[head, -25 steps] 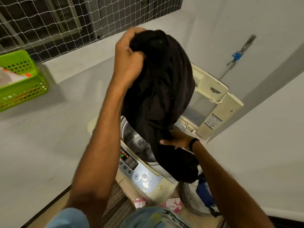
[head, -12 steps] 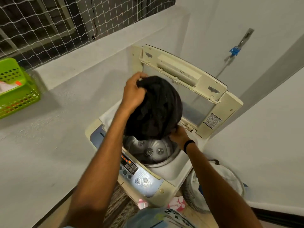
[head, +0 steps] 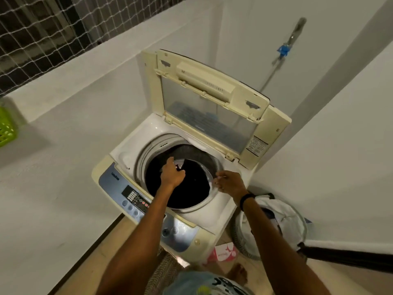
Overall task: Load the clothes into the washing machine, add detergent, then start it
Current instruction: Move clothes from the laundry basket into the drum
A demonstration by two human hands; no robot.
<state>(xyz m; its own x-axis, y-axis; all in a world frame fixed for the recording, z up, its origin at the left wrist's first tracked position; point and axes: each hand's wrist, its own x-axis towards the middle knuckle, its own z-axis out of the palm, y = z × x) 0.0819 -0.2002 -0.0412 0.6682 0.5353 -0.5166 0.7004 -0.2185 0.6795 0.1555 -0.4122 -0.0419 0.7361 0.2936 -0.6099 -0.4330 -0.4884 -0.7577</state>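
Left hand clenches the black garment inside the washing machine drum (lid up); right hand, released, hovers at the drum's 3 o'clock.

The cream top-loading washing machine stands in the corner with its lid propped upright at the back. Dark clothes lie heaped in the round drum, covering most of its bottom. A blue control panel runs along the front edge.
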